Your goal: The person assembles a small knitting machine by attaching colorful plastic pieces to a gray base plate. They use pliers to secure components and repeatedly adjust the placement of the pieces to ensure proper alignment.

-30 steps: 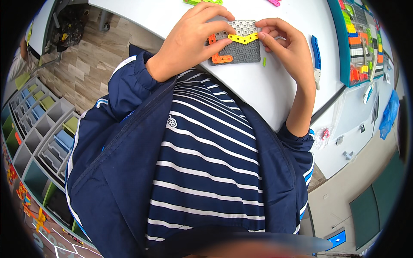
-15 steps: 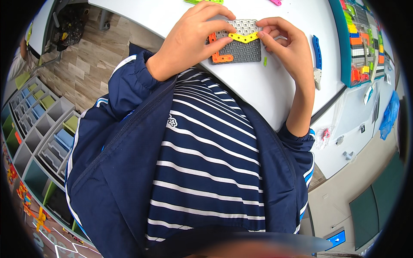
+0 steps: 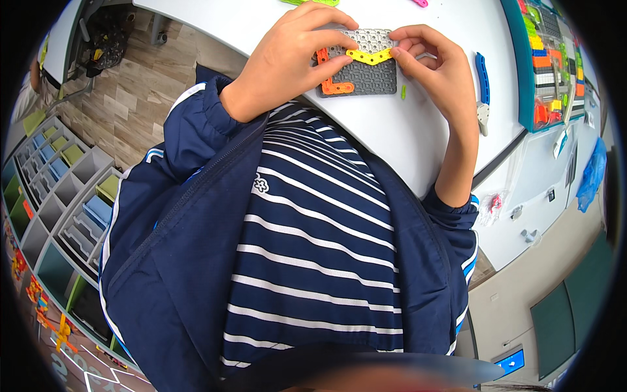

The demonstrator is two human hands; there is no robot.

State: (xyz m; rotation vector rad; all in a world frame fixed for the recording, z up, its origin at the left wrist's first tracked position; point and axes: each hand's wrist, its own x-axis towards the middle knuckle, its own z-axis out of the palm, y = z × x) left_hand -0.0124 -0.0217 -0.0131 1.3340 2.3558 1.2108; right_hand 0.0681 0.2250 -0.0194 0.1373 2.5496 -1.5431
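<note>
A yellow bent beam with holes [image 3: 372, 58] lies across a studded building plate [image 3: 372, 81], dark grey on the near side and light grey on the far side. My left hand [image 3: 294, 55] pinches the beam's left end between thumb and fingers. At its right end, my right hand [image 3: 434, 62] grips with thumb and curled fingers. An orange L-shaped beam [image 3: 338, 87] sits on the plate's near left corner, partly covered by my left hand. Just right of the plate, a small green peg [image 3: 403, 92] rests on the white table.
Right of my right hand lies a blue beam [image 3: 482, 77] with a light grey piece [image 3: 482, 119] at its near end. A teal-edged box [image 3: 519, 72] of colourful building parts stands at the far right. Lime green beams [image 3: 310, 2] and a pink piece [image 3: 420, 2] lie along the far side.
Both hands keep their hold on the yellow beam with barely any movement. The plate and loose parts stay where they were.
</note>
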